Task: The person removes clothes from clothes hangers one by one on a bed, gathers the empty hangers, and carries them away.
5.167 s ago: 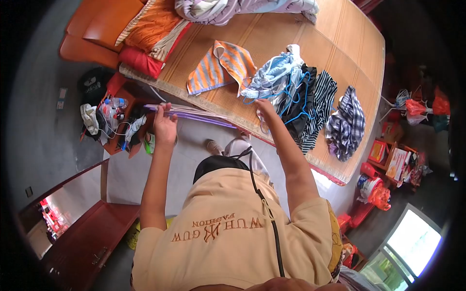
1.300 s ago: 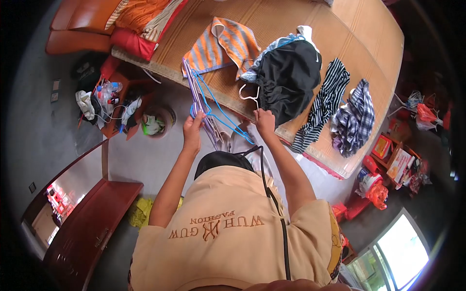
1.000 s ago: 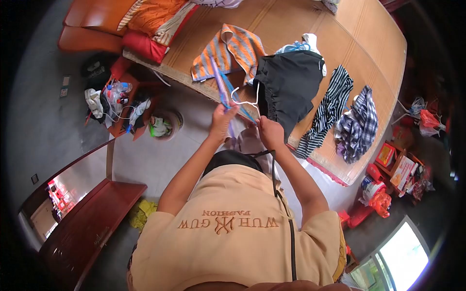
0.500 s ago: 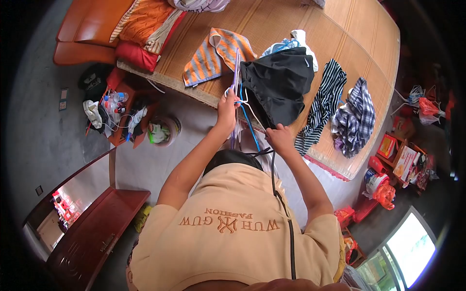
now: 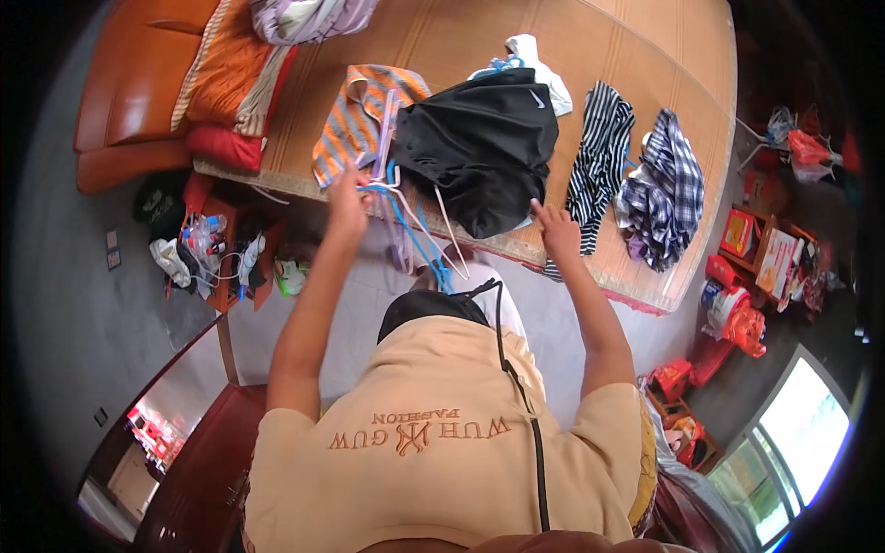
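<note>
My left hand [image 5: 348, 198] is closed around the hooks of several clothes hangers. Among them are a purple hanger [image 5: 386, 138], a blue hanger [image 5: 419, 241] and a white hanger [image 5: 451, 230]. The white one runs up against the waist of the black shorts [image 5: 479, 147]; how far inside it sits is hidden. The shorts lie on the woven mat with a small white logo at their far side. My right hand [image 5: 558, 230] is at the lower right edge of the shorts, fingers stretched out and holding nothing visible.
On the mat-covered bed [image 5: 636, 46] lie an orange-and-grey striped towel [image 5: 334, 138], a black-and-white striped garment [image 5: 601, 157], a checked shirt [image 5: 678, 184] and a white garment [image 5: 548, 83]. An orange leather headboard [image 5: 138, 83] stands left. A cluttered small table [image 5: 226, 286] is beside it.
The hangers have come away from upright and now tilt over the bed edge with my left hand. My right hand has loosened from the shorts' edge. The view has shifted, too.
</note>
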